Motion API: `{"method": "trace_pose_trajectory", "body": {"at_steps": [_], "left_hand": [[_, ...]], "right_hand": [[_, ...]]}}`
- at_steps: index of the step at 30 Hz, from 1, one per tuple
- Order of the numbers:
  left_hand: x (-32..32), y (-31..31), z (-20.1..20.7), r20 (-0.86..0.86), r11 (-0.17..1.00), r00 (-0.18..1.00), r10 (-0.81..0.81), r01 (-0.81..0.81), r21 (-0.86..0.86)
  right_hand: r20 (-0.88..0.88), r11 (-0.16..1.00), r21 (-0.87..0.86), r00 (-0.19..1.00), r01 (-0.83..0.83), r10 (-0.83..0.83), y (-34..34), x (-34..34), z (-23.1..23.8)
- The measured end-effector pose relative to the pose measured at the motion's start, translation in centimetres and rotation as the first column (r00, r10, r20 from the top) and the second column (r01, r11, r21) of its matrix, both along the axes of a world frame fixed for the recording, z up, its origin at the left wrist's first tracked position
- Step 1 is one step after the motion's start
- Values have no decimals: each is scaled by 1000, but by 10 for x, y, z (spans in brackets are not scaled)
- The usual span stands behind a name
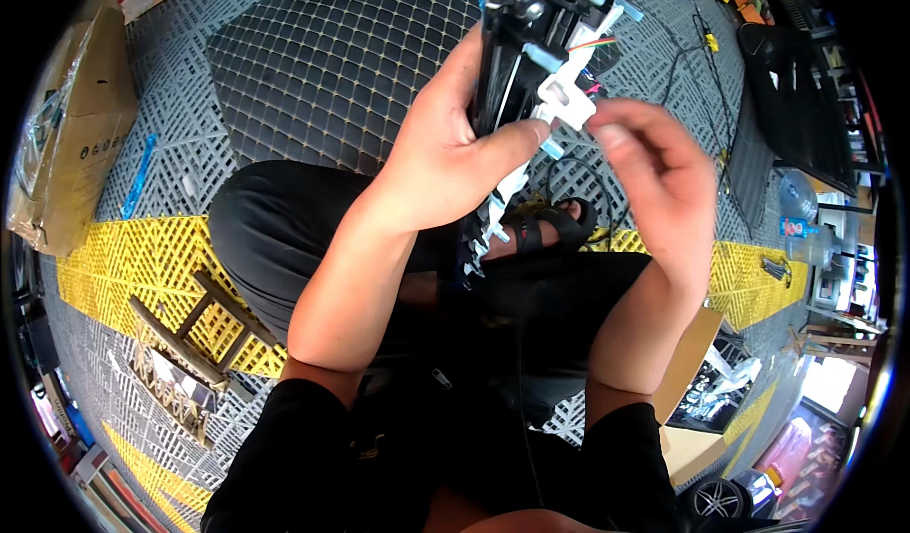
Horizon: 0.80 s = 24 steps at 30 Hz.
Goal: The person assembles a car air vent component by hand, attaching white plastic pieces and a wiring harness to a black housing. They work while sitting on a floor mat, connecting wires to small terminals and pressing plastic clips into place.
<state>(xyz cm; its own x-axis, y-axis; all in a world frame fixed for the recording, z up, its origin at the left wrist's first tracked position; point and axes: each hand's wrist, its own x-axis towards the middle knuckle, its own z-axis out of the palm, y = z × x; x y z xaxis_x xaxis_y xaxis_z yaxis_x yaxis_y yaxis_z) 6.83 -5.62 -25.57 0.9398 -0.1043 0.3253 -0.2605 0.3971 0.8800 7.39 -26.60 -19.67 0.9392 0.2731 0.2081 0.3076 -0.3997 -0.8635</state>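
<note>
A long assembly of black and white plastic (pixel 502 68) is held up in front of me, tilted, with pale blue tabs along its side. My left hand (pixel 436 149) is wrapped round it from the left, the thumb pressing near a white plastic block (pixel 566 101). At that block's right end, the thumb and forefinger of my right hand (pixel 654 158) are pinched together; the fingertips partly hide what lies between them. A thin coloured wire (pixel 593 44) sticks out above the block. The assembly's lower end hangs over my lap.
A dark quilted mat (pixel 313 68) lies on the grey and yellow grid floor. Left are a cardboard box (pixel 100 120), a blue strip (pixel 140 174) and a dark slatted frame (pixel 199 329). An open carton (pixel 692 362) with plastic-wrapped parts is at right. Black cables (pixel 678 64) trail beyond.
</note>
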Motion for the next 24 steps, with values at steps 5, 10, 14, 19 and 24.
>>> {"method": "trace_pose_trajectory", "body": {"at_steps": [5,10,14,19,24], "left_hand": [[3,-21,-1,-41,993,992,122,-122,-2],[6,-27,-5,-26,981,980,195,-195,11],[5,-27,-6,-30,977,976,214,-214,20],[4,-23,-6,-38,970,970,240,-239,30],[1,-19,-7,-49,965,964,262,-261,24]], "right_hand": [[219,999,47,975,18,-28,-4,-3,10],[333,981,-193,938,-31,95,13,9,13],[474,935,-347,848,-68,237,27,22,17],[467,795,-606,808,-5,361,34,29,34],[415,746,-664,805,-50,424,39,41,43]]}}
